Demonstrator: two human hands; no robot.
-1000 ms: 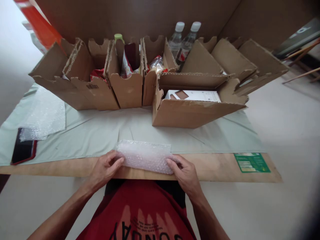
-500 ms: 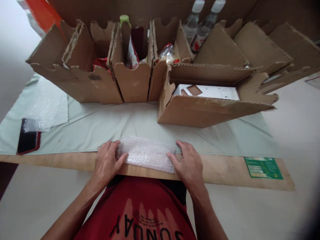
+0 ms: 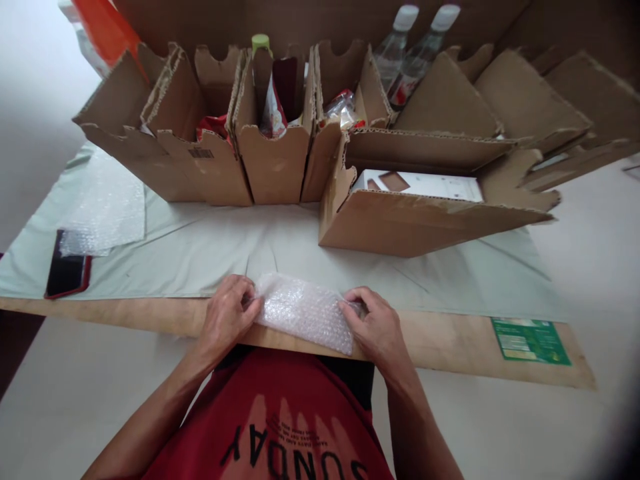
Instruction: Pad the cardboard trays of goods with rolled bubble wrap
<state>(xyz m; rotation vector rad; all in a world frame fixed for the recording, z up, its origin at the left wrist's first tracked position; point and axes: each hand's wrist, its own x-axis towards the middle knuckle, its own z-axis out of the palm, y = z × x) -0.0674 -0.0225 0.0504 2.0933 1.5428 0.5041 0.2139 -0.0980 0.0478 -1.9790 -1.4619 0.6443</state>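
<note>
**Both ends of bubble wrap (image 3: 305, 312) pinched**

Change: half a second ago fingers were spread beside it. Now my left hand (image 3: 227, 311) and right hand (image 3: 379, 328) have curled in, fingers grasping one end each. So it's held, not just flanked. Piece sits at the desk's (image 3: 450, 337) near edge, near side of the cardboard bin (image 3: 395, 227). Can't tell its contents, if any.
</note>
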